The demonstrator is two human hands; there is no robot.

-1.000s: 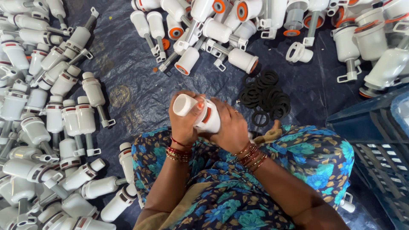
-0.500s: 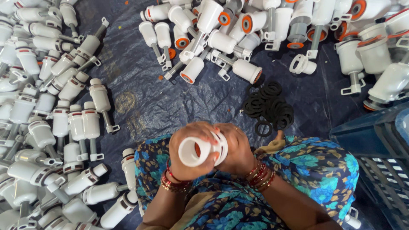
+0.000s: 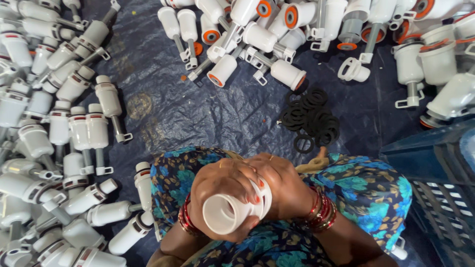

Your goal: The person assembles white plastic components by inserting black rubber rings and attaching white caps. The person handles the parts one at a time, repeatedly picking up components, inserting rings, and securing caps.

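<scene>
White plastic valve body [image 3: 232, 212], upright a second ago, now points its open mouth at the camera, clamped between left hand [image 3: 222, 190] and right hand [image 3: 282, 190]; black rubber rings [image 3: 310, 118] lie beyond them.

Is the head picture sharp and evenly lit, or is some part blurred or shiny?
Head view: soft, even light, no hard shadows; the dark tarp shows dull sheen on its wrinkles; the white plastic part in both hands is sharp; edges look bent by the wide lens.

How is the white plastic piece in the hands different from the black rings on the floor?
The white plastic tube piece is one big part gripped by the left hand and right hand, open end up; the black rubber rings are many small flat loops heaped loose on the dark blue tarp. Both have round openings.
</scene>
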